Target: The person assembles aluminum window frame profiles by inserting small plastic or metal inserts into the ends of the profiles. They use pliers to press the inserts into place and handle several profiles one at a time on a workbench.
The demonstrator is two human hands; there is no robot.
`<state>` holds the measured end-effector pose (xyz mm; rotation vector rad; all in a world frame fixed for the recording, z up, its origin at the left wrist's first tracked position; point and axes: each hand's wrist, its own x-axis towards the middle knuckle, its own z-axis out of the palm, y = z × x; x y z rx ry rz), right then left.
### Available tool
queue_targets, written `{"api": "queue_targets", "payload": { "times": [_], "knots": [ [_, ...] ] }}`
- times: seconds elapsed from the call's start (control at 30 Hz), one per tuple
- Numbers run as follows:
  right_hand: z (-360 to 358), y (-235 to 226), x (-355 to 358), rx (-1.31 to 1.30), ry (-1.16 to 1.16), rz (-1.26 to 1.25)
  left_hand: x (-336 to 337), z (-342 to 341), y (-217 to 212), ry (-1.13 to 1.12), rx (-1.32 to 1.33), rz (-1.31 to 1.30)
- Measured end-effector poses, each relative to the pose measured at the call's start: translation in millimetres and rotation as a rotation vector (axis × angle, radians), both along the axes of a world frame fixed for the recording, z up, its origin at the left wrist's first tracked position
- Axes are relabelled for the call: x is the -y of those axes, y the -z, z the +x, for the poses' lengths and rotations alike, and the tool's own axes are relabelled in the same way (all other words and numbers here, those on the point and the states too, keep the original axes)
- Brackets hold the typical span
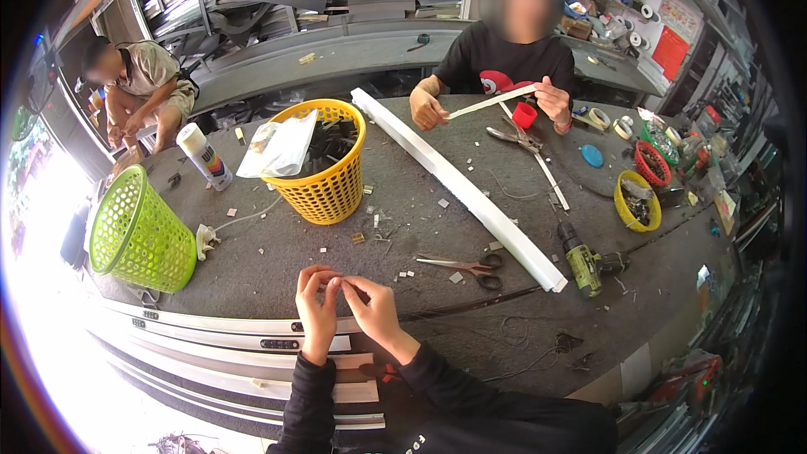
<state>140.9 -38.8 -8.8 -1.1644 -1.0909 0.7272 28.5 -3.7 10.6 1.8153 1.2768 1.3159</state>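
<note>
My left hand and my right hand meet at the fingertips above the near side of the grey work table. Both are closed in a pinch, and whatever lies between the fingers is too small or hidden to make out. Below my wrists, several long white metal profiles lie side by side, some with small black oval inserts. Scissors with dark handles rest to the right of my hands. Small white and brass-coloured bits are scattered beyond my fingers.
A yellow basket holds black pieces and a plastic bag. Left of it stand a spray can and a green basket. A long white profile crosses the table; a cordless drill lies at right. Opposite, a person holds a pale strip.
</note>
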Motion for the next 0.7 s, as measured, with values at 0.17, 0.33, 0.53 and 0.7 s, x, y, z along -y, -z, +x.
{"api": "queue_targets", "payload": {
  "times": [0.17, 0.33, 0.53, 0.7],
  "knots": [
    [0.1, -3.1, 0.8, -0.001, 0.006, 0.022, -0.4, -1.1, 1.6, -0.062, -0.051, 0.088],
    [0.9, -5.5, 1.6, 0.002, -0.047, -0.044, 2.3, -1.1, -0.3, -0.112, -0.068, 0.124],
    [0.5, -4.3, 1.2, 0.034, -0.022, 0.0, 3.8, -0.2, -3.5, -0.138, -0.047, 0.152],
    [-0.2, -5.7, 3.3, 0.057, 0.01, 0.04, 4.9, 0.0, -4.0, -0.142, -0.045, 0.161]
  ]
}}
